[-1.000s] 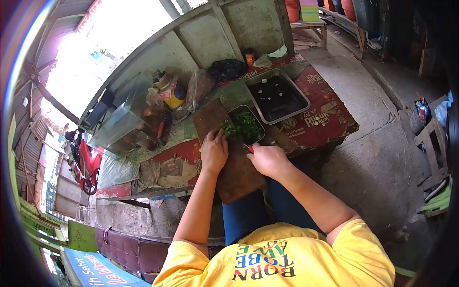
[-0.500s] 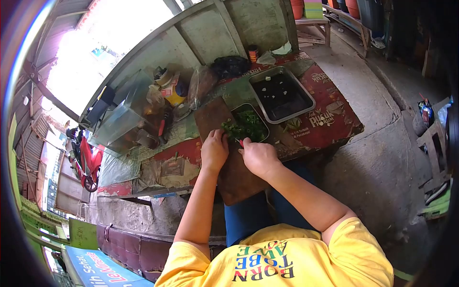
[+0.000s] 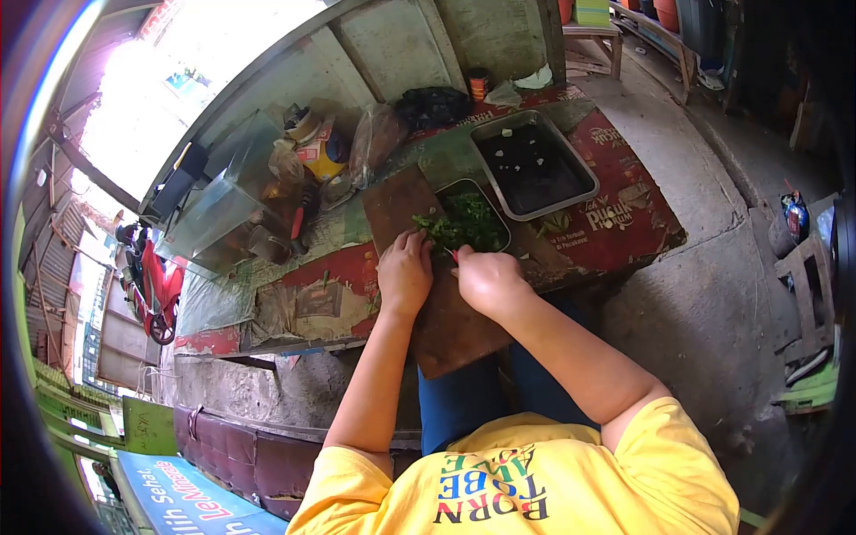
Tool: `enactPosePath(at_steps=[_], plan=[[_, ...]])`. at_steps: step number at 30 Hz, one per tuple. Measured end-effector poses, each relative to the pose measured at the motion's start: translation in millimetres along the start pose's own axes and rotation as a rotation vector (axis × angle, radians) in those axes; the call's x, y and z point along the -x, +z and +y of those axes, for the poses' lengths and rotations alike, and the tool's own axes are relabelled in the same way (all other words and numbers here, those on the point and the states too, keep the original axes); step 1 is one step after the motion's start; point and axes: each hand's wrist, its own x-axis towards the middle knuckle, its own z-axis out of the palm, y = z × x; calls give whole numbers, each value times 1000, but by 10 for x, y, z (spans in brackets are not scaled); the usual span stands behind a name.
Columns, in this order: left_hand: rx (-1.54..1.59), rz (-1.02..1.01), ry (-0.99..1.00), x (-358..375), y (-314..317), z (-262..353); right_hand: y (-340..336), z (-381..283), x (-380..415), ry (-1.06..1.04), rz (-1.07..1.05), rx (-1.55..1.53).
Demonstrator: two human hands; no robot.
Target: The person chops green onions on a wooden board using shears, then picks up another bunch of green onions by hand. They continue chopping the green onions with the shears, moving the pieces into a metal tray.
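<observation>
My left hand (image 3: 406,275) lies on the wooden cutting board (image 3: 456,334), its fingers closed over a bunch of leafy greens (image 3: 432,226). Only the leafy ends show beyond the fingertips. To its right, my right hand (image 3: 492,281) grips a knife (image 3: 456,256); a bit of red handle shows, while the blade is mostly hidden among the greens. Beside the board, touching its right edge, a small metal tray (image 3: 509,239) holds a heap of chopped greens (image 3: 474,218).
A larger metal tray (image 3: 595,189) with dark contents and a few white pieces stands behind on the red-covered table (image 3: 637,227). At left are a clear glass case (image 3: 214,227), a red-handled tool (image 3: 298,221) and plastic bags (image 3: 376,143). A wooden panel (image 3: 392,67) rises at the back.
The view has shifted slightly, so the table sits a little lower and to the right. Both hands stay at the greens on the board, with the knife still held.
</observation>
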Motion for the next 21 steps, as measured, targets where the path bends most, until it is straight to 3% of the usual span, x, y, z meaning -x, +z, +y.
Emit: enactPosePath(at_steps=[2,7,9,13,19,21], plan=[[5,0,-10,10,6,7,-173,38,284,38,-133,9],[27,-15,-1,-16,-57,8,-326,152,582,48,-121,-36],[85,-135,-64,-41,-156,62,-298,160,506,26,-97,-12],[-61,-105,90,5,-247,79,-235,100,344,-10,-73,-25],[-42,-127,39,36,-132,-2,-89,75,325,11,-14,-23],[12,-103,-76,13,-118,15,-149,119,413,-5,0,4]])
